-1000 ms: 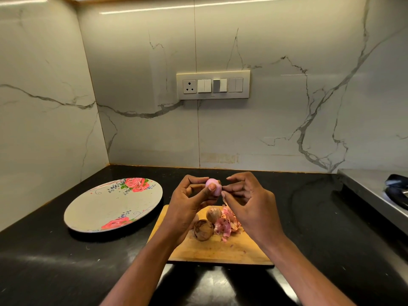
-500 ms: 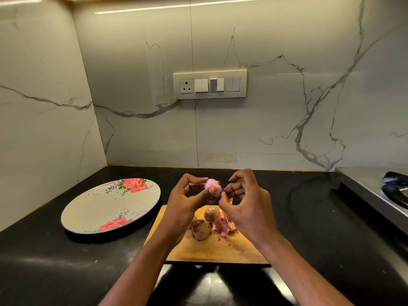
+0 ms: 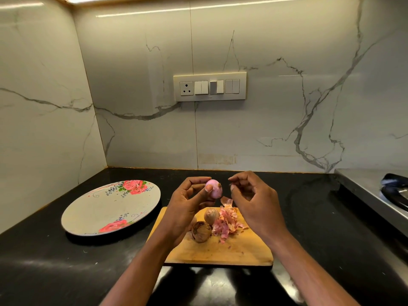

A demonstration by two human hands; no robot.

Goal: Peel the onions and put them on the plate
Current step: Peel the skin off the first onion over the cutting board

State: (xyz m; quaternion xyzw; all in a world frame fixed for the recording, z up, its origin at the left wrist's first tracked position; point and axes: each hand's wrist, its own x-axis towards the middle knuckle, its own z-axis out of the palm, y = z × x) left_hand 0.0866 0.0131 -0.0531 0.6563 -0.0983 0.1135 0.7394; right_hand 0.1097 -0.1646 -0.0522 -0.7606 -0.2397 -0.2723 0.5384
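Onion (image 3: 213, 188), peeled pink, sits pinched in the left hand (image 3: 187, 208) above the cutting board (image 3: 220, 250). Right hand (image 3: 256, 204) is curled just beside it; whether its fingertips pinch a scrap of skin is hard to tell. Two unpeeled onions (image 3: 200, 231) and loose peels (image 3: 227, 221) lie on the board, partly hidden by the left hand. Flowered plate (image 3: 106, 208) rests on the worktop (image 3: 55, 266), left.
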